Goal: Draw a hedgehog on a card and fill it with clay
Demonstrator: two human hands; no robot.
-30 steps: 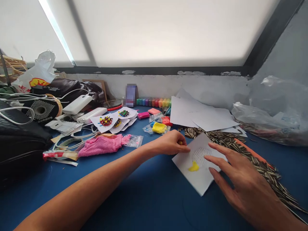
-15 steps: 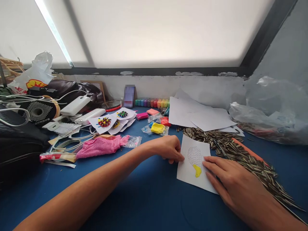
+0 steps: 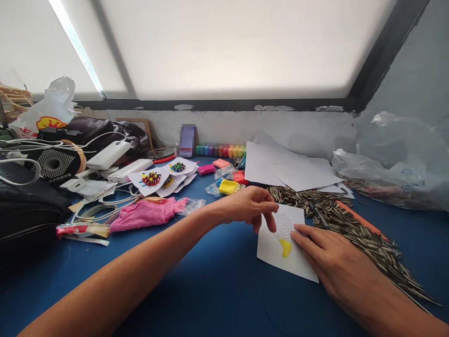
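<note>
A white sheet of paper (image 3: 270, 255) lies on the blue table, with a drawn oval outline (image 3: 282, 225) full of small marks. Yellow clay (image 3: 286, 248) covers the lower tip of that outline. My left hand (image 3: 250, 208) is over the sheet's upper left part, fingers apart and bent downward, holding nothing I can see. Flat on the sheet's right side rests my right hand (image 3: 336, 260), fingers stretched out, the fingertips beside the drawing. Just behind and right of the paper spreads a pile of striped sunflower seeds (image 3: 365, 241).
Yellow clay in a wrapper (image 3: 229, 187) lies behind my left hand. White sheets (image 3: 291, 164) are stacked at the back, near a plastic bag (image 3: 382, 173). An orange strip (image 3: 361, 220) lies among the seeds. Decorated papers (image 3: 149, 180), a pink cloth (image 3: 143, 215) and cables are at left.
My left hand has let go of the paper's left edge and moved up and right over the sheet, its fingers spreading. My right hand stays on the paper.
</note>
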